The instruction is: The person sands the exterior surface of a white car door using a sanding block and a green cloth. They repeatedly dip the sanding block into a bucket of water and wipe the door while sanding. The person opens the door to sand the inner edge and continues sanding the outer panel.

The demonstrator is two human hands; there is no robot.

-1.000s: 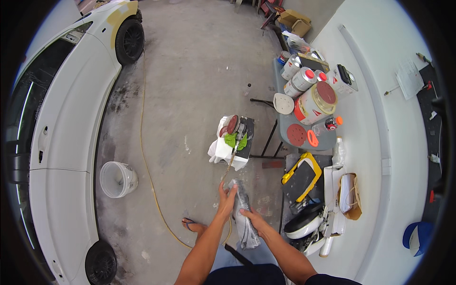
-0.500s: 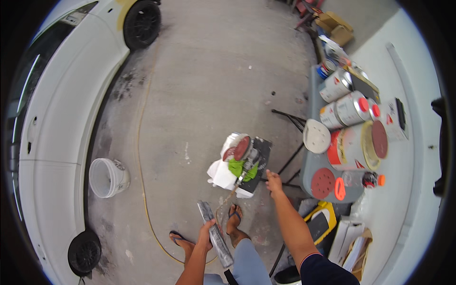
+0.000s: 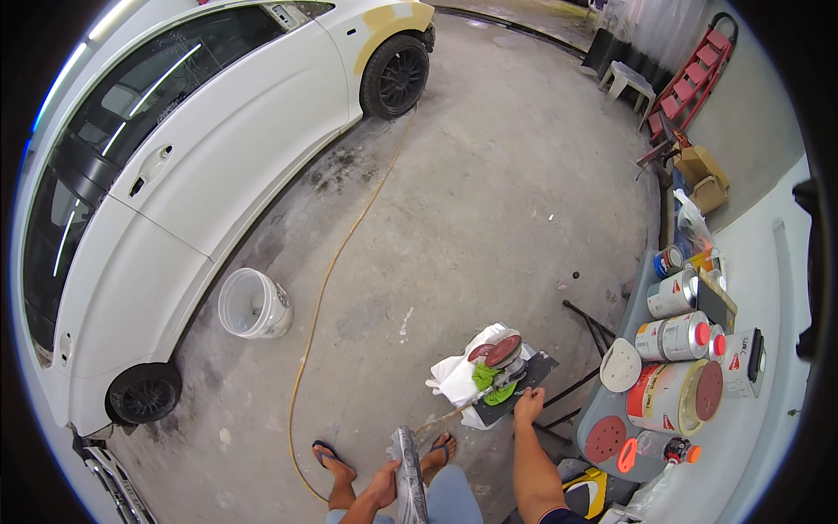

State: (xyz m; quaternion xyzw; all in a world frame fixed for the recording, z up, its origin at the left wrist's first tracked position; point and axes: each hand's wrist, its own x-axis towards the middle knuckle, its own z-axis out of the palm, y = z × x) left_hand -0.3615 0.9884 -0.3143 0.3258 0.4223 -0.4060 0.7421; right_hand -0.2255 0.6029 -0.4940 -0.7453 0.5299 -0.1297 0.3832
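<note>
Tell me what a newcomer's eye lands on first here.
The white car fills the left side, a white bucket beside it on the concrete floor. At lower centre the right hand touches a small stand heaped with cloths and sanding discs, while the left hand grips a grey sanding block.

– From where do we look here?

– We look from one camera on our head, the left one of a pair. It faces steeply down and forward, to the floor [image 3: 489, 201].

– How near are we?

– Our hands are close: the left hand [image 3: 382, 483] and the right hand [image 3: 528, 407] enter from the lower edge. The car [image 3: 201, 175] is farther, along our left side. The bench [image 3: 759, 437] is on our right.

– Do two views overlap?

– We have only this view. It is a fisheye, so straight edges bend near the rim.
</note>
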